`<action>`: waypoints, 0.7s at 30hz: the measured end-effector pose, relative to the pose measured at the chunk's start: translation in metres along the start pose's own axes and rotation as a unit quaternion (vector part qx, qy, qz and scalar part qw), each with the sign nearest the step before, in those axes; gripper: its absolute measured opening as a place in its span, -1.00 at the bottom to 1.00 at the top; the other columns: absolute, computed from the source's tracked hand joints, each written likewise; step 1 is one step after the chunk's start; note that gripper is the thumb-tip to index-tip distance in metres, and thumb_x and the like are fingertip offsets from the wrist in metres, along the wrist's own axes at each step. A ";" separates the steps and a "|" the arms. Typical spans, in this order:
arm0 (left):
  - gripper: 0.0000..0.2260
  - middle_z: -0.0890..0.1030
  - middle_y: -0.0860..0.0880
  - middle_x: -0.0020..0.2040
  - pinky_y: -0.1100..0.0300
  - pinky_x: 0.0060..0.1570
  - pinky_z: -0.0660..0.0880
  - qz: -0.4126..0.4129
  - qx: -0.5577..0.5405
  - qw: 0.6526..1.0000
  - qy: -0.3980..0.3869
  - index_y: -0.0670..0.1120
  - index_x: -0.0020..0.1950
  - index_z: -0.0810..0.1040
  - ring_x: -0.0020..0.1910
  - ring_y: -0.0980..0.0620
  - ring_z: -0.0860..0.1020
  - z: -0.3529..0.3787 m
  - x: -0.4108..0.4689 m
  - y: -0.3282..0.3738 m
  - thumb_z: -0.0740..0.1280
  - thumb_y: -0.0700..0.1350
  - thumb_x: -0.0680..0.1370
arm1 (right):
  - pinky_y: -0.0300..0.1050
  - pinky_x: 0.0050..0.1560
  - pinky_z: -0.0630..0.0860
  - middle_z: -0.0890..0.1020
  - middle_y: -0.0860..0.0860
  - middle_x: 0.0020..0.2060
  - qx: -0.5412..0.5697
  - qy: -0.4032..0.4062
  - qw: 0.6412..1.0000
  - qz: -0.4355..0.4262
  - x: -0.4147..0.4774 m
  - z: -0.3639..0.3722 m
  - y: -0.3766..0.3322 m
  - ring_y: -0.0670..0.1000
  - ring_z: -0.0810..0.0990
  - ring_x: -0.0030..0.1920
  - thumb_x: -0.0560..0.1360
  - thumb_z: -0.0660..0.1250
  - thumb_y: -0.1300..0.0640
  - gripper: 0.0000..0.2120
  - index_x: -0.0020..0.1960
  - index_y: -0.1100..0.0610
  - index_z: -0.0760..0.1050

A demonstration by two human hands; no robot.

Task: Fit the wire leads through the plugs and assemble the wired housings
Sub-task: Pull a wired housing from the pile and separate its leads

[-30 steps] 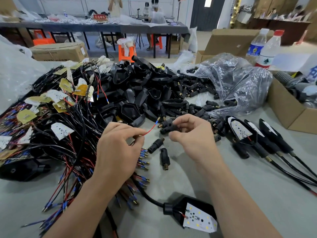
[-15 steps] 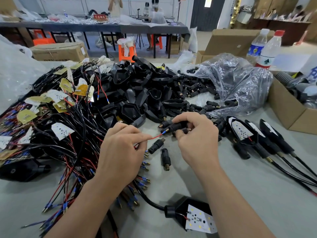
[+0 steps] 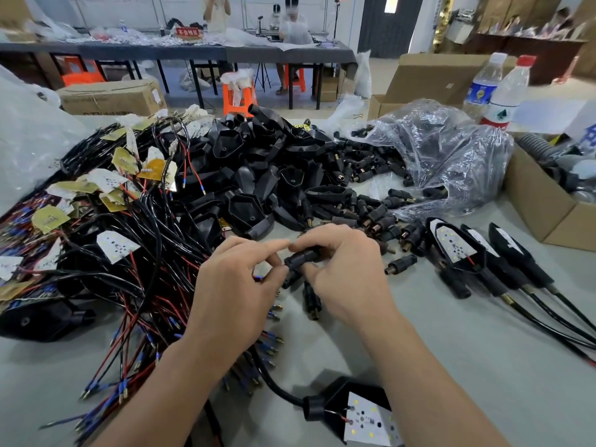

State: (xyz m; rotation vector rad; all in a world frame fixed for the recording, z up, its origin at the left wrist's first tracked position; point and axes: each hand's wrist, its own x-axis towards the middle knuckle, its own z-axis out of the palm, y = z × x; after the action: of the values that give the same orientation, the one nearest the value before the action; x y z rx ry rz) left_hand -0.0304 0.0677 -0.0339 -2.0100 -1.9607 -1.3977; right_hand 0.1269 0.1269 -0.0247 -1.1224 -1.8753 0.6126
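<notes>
Centre of frame: right hand (image 3: 348, 279) grips a black plug (image 3: 301, 259), fingers curled round its body, just above the desk (image 3: 500, 366). Left hand (image 3: 232, 285) has its grip pinched at the plug's near end, on the wire lead (image 3: 258, 278); only a fleck of red and blue shows under the fingers.

Step in hand, by my reading: threading the lead through the plug. A black cable (image 3: 274, 387) runs down to a housing with LED board (image 3: 364, 417), bottom centre.

Next move calls for feeding the lead fully through, tip in line with the bore, then sliding the plug toward that housing. Finished units (image 3: 458, 250) lie at right.
</notes>
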 end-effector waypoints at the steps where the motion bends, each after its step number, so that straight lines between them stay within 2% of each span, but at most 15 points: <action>1: -0.65 0.60 0.33 -0.05 0.50 0.14 0.35 -0.021 -0.002 1.000 0.000 0.13 0.20 0.70 0.06 0.29 0.51 -0.001 0.001 -0.001 0.57 -0.06 0.43 | -0.17 0.04 0.60 0.71 -0.18 -0.13 0.021 0.003 1.000 0.018 0.000 -0.001 0.000 -0.16 0.65 -0.07 0.31 0.48 0.35 -0.63 -0.04 -0.07 0.73; 3: -0.72 0.58 0.35 0.02 0.34 0.21 0.35 -0.063 0.002 0.998 -0.008 0.21 0.13 0.70 0.15 0.31 0.47 -0.005 0.004 -0.004 0.53 0.12 0.42 | -0.23 -0.06 0.60 0.71 -0.18 -0.18 0.060 0.025 0.997 0.051 0.002 -0.005 0.002 -0.16 0.66 -0.19 0.31 0.48 0.38 -0.58 0.02 -0.06 0.71; 5: -0.91 0.60 0.37 0.05 0.23 0.27 0.35 -0.089 0.007 0.996 -0.027 0.26 -0.12 0.71 0.20 0.30 0.45 -0.008 0.008 -0.006 0.49 0.15 0.40 | -0.28 -0.12 0.55 0.71 -0.16 -0.19 0.086 0.045 0.992 0.076 0.004 -0.009 0.003 -0.16 0.62 -0.29 0.31 0.49 0.39 -0.55 0.05 -0.07 0.70; 6: -0.96 0.61 0.38 0.03 0.23 0.28 0.34 -0.097 0.002 0.994 -0.041 0.27 -0.22 0.68 0.20 0.31 0.45 -0.009 0.009 -0.006 0.50 0.11 0.40 | -0.28 -0.12 0.54 0.71 -0.15 -0.18 0.094 0.049 0.991 0.084 0.004 -0.010 0.004 -0.16 0.61 -0.30 0.31 0.50 0.38 -0.54 0.07 -0.08 0.69; 8: -0.81 0.62 0.40 0.01 0.38 0.25 0.28 -0.104 -0.016 0.993 -0.053 0.30 -0.30 0.66 0.20 0.33 0.45 -0.008 0.008 -0.007 0.55 0.01 0.42 | -0.29 -0.10 0.54 0.71 -0.16 -0.19 0.095 0.037 0.991 0.081 0.004 -0.010 0.002 -0.16 0.63 -0.27 0.31 0.52 0.36 -0.53 0.09 -0.09 0.68; 11: -0.78 0.63 0.40 0.01 0.57 0.21 0.19 -0.098 -0.036 0.992 -0.066 0.28 -0.28 0.69 0.25 0.40 0.39 -0.006 0.006 -0.006 0.58 -0.04 0.43 | -0.36 -0.05 0.53 0.71 -0.18 -0.21 0.058 -0.012 0.997 0.055 0.000 -0.008 -0.002 -0.18 0.66 -0.16 0.29 0.55 0.30 -0.53 0.10 -0.10 0.68; 17: -0.80 0.63 0.40 0.00 0.59 0.19 0.21 -0.084 -0.040 0.993 -0.066 0.30 -0.22 0.67 0.26 0.40 0.41 -0.009 0.007 -0.008 0.61 0.00 0.39 | -0.46 -0.20 0.44 0.72 -0.19 -0.24 0.044 -0.031 0.995 0.081 0.001 -0.010 -0.005 -0.26 0.61 -0.29 0.27 0.60 0.26 -0.58 0.04 -0.10 0.70; 21: -0.82 0.59 0.42 -0.01 0.66 0.13 0.17 -0.079 -0.034 0.995 -0.054 0.22 -0.07 0.72 0.19 0.52 0.38 -0.006 0.005 -0.010 0.61 0.03 0.39 | -0.39 -0.20 0.48 0.71 -0.20 -0.25 0.068 -0.038 0.995 0.069 0.000 -0.009 -0.006 -0.18 0.63 -0.22 0.26 0.61 0.26 -0.57 0.03 -0.12 0.70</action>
State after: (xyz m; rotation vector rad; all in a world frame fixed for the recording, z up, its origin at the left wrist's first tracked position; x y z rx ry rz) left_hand -0.0425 0.0707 -0.0328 -2.0409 -2.1900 -1.4332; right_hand 0.1320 0.1244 -0.0153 -1.1606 -1.8014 0.8592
